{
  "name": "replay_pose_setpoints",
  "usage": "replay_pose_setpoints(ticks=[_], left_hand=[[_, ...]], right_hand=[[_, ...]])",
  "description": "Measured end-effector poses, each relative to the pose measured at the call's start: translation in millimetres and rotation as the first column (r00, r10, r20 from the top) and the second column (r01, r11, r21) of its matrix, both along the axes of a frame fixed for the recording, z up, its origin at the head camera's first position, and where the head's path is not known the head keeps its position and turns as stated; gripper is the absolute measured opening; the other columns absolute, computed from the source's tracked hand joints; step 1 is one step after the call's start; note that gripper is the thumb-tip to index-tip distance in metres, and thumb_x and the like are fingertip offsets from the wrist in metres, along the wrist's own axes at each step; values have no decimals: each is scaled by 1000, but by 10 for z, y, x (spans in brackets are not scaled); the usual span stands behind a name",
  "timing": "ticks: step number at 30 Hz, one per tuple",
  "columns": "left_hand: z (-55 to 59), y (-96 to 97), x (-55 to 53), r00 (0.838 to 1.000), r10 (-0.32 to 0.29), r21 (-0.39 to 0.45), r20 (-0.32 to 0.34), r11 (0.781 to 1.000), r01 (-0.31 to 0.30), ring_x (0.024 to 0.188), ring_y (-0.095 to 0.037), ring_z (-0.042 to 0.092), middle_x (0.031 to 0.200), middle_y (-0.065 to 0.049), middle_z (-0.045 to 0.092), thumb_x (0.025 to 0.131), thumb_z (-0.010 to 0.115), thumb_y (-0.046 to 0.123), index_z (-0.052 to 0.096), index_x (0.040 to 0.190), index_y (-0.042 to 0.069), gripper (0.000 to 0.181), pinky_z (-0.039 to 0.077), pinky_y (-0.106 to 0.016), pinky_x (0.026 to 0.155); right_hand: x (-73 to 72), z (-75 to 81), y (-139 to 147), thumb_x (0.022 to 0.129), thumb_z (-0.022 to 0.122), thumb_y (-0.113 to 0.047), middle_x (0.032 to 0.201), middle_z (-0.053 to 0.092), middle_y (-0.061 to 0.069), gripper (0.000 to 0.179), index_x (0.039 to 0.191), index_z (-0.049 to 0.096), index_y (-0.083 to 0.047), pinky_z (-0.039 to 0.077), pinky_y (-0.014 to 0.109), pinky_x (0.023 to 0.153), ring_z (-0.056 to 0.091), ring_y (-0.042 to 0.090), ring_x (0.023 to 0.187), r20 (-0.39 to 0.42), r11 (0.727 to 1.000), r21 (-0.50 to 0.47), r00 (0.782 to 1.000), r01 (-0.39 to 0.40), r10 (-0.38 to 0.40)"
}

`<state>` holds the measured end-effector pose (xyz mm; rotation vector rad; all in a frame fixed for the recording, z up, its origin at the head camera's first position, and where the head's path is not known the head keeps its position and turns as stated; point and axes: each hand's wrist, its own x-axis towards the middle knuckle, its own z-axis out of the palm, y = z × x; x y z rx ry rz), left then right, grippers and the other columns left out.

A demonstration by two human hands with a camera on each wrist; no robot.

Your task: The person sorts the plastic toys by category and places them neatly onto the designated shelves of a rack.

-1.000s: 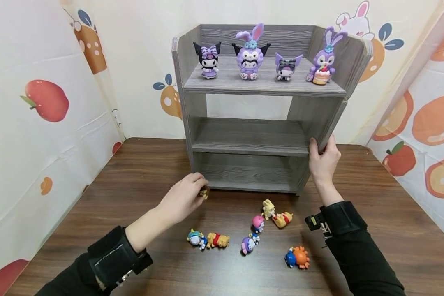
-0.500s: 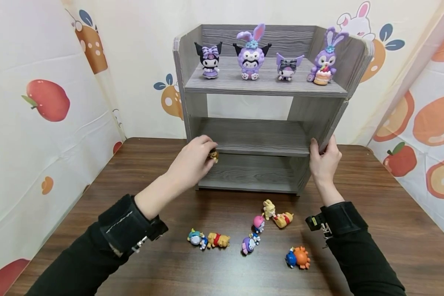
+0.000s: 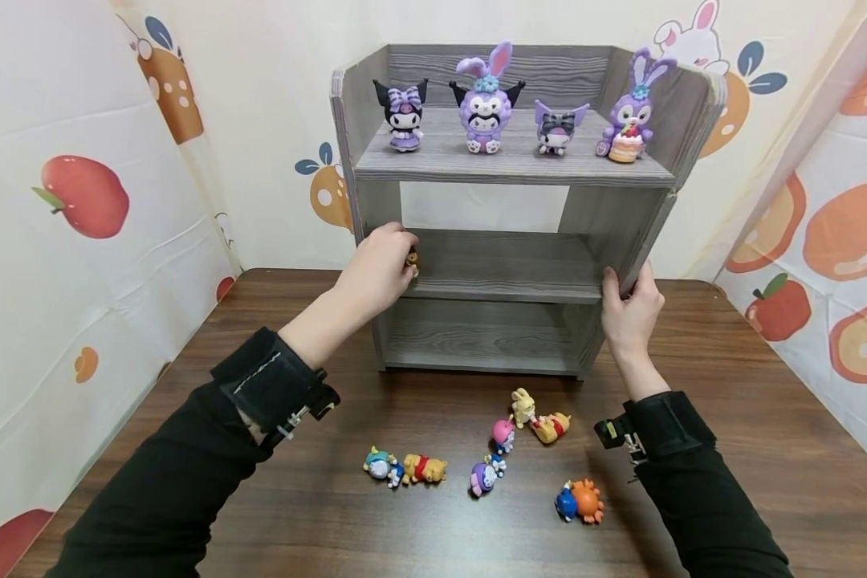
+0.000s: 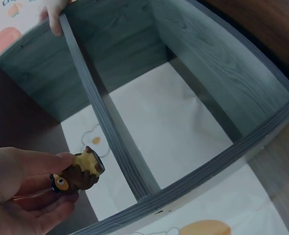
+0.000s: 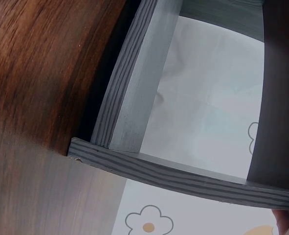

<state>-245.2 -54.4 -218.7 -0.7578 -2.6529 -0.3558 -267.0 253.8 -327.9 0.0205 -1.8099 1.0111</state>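
My left hand [image 3: 377, 269] pinches a small brown and yellow figurine [image 4: 81, 174] between thumb and fingers. It is at the left end of the middle board of a grey wooden shelf unit [image 3: 502, 265]; in the head view most of the figurine is hidden behind the fingers. My right hand [image 3: 630, 315] grips the unit's right side panel, thumb on the front edge and fingers round the outside. Along the top board stand several purple figurines, among them one with bunny ears and black horns [image 3: 485, 120] and one holding a cake [image 3: 627, 124].
On the brown table [image 3: 311, 514], in front of the unit, lie small figurines: a yellow rabbit [image 3: 523, 408], two yellow bears in red [image 3: 425, 469], a pink-topped one [image 3: 503, 434], a purple one [image 3: 482, 478], a turquoise one [image 3: 379, 463] and an orange one [image 3: 588, 501] against a blue one.
My left hand has risen from in front of the unit's lower left corner to the middle board, carrying the figurine. The right hand keeps its grip on the side panel.
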Motion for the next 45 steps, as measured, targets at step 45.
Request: replay_pose_setpoints(ticks=[45], left_hand=[[-93,20,-129,994,41,-80,-102,996,-49,98,-32,50,106,-20,51,80,61,6,59,101,-8,25,42,-37,82]], right_hand=[[5,-1,-6,82,54,-12,72,59,18,23,96,56,6,30,12,50,42,-7,55,16,1000,-6,1000,8,-8]])
